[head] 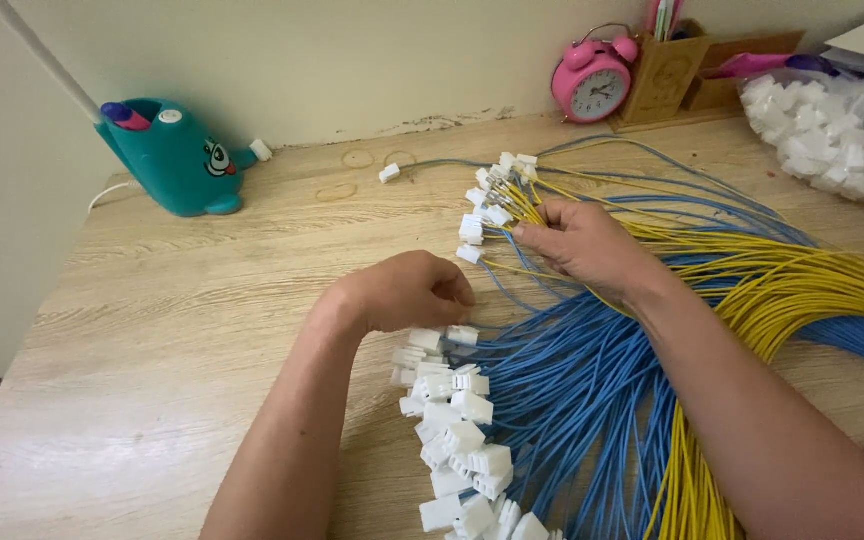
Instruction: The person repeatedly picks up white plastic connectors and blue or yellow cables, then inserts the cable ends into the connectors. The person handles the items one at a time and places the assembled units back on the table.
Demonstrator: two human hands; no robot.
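White connectors (pixel 457 420) lie under the curled left hand (pixel 407 292); right hand (pixel 577 243) pinches yellow wires (pixel 752 290).

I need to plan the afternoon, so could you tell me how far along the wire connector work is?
Many blue wires already carry white connectors. The left hand rests closed by that cluster; the right hand presses on yellow wires. A bag of loose connectors remains.

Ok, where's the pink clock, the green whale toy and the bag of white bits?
pink alarm clock (pixel 593 88), head view, on its dial.
teal whale-shaped toy (pixel 174 155), head view, on its body.
bag of white connectors (pixel 832 135), head view, on its heaped middle.
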